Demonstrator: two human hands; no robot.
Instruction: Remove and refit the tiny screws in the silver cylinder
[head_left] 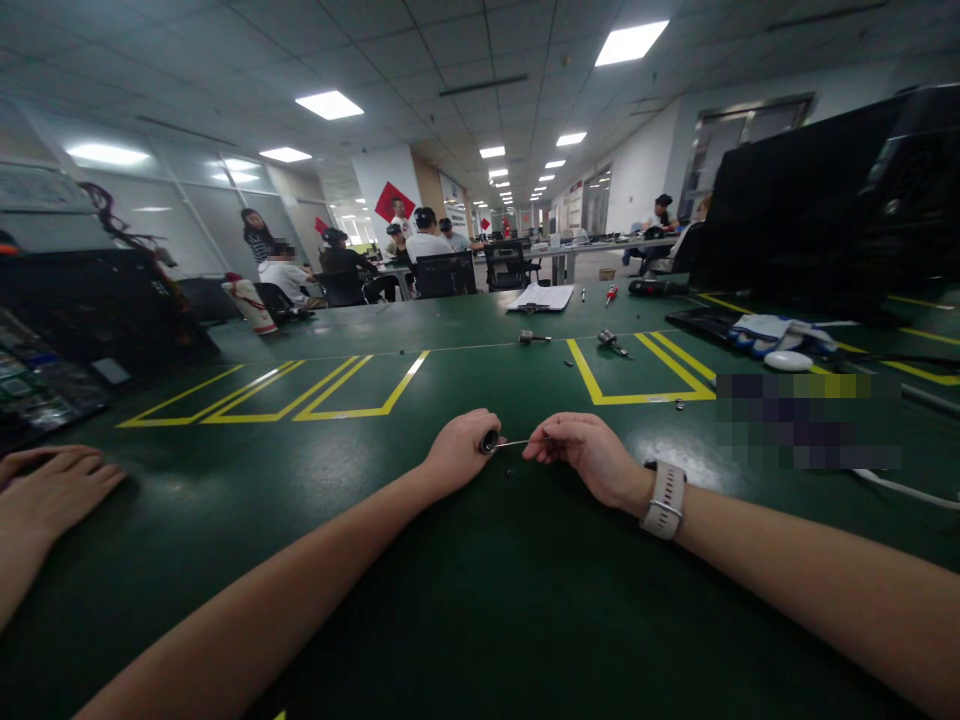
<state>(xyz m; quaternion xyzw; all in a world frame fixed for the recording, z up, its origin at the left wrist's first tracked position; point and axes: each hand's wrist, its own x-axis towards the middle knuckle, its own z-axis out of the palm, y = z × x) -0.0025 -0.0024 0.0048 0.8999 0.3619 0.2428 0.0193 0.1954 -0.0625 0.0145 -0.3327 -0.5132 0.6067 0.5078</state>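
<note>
My left hand [459,452] is closed around a small metal cylinder [489,441], its round hollow end facing right. A thin metal rod [514,443] is pinched in the fingers of my right hand [589,455], and its far tip reaches the cylinder's end. I cannot tell whether the tip is inside or just touching. On the green tabletop just below the rod lies a tiny dark part [510,473]. Two metal pieces with thin shafts, a left one [534,338] and a right one [613,344], lie beyond my hands.
Another person's hand [56,490] rests on the green table [420,620] at far left. Farther off are a clipboard with papers [541,297] and a red screwdriver [612,294]. To the right lie gloves [776,333], a white mouse [788,361] and a small metal part [679,404].
</note>
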